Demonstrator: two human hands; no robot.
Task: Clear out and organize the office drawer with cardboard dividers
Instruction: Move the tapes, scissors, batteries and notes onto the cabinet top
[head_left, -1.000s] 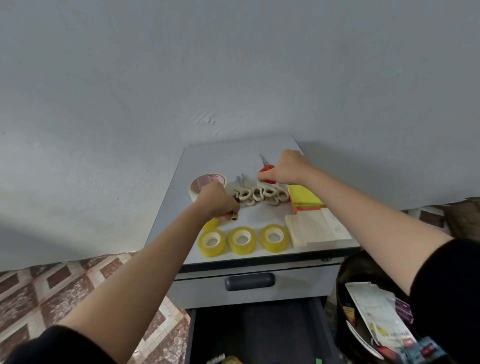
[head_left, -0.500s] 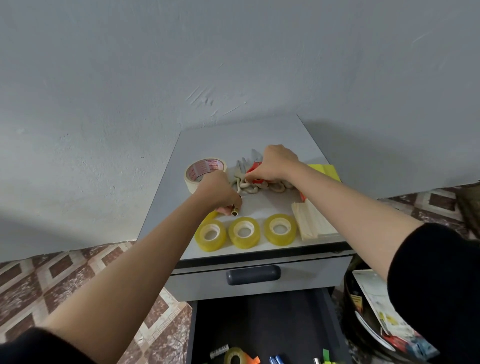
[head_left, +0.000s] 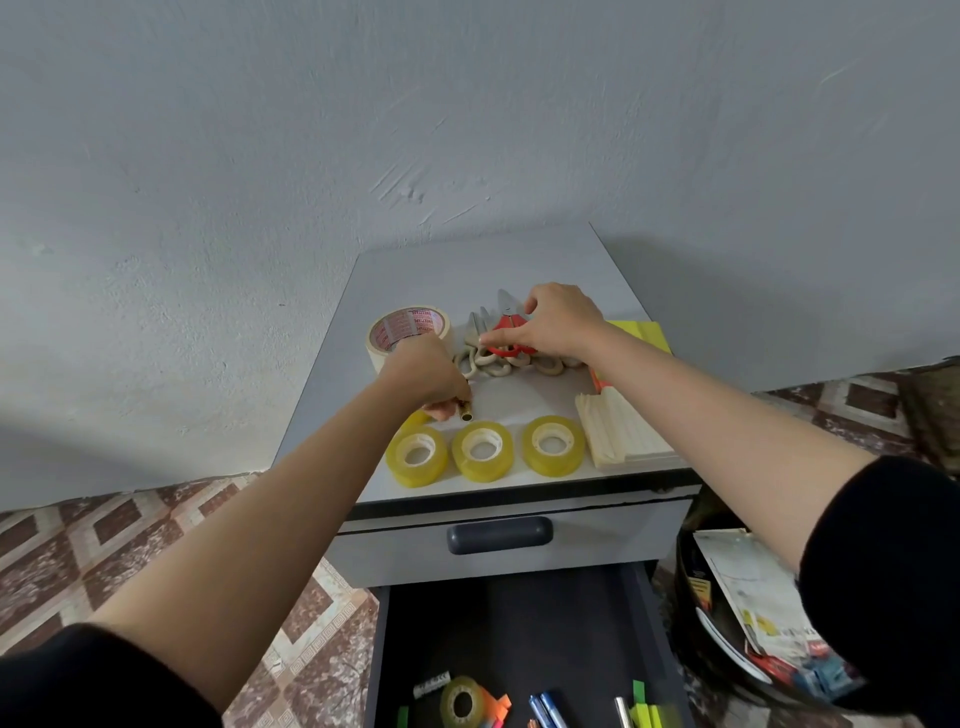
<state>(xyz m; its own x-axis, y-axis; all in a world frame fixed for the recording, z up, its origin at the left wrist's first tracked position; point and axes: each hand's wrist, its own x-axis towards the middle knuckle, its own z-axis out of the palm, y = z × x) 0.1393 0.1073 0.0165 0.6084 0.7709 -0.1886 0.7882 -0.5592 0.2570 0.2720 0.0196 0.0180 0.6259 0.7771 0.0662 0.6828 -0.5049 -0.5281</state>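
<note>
Head view, and both arms are stretched out over the grey cabinet top (head_left: 524, 270). The left hand (head_left: 427, 375) is curled tight round a small brass-tipped object (head_left: 466, 414). Only that shiny end pokes out of the fist, so what it is, I can't say. Under the same hand a fourth yellow roll (head_left: 414, 420) is mostly hidden. Three yellow tape rolls (head_left: 483, 451) sit in a row near the front edge.

The right hand (head_left: 560, 323) is down on the red-handled scissors (head_left: 505, 338), thumb above, forefinger below, pinching the handles. Most of the pair is covered by the palm. Beside them the beige-handled scissors (head_left: 487, 367) lie in a tangle, count unclear. The masking tape roll (head_left: 408, 328) stands just behind the left hand.

The right forearm cuts across the yellow sticky notes (head_left: 644, 332) and the cream paper stack (head_left: 626, 431).

Below the closed drawer's dark handle (head_left: 500, 535), the open drawer (head_left: 519, 623) is pulled out. Its front is chopped off by the frame. A tape roll (head_left: 462, 702), pens (head_left: 545, 712) and green flags (head_left: 643, 711) show there. At the right, a dark bin (head_left: 691, 639) holds papers, part hidden by a black sleeve (head_left: 883, 597).
</note>
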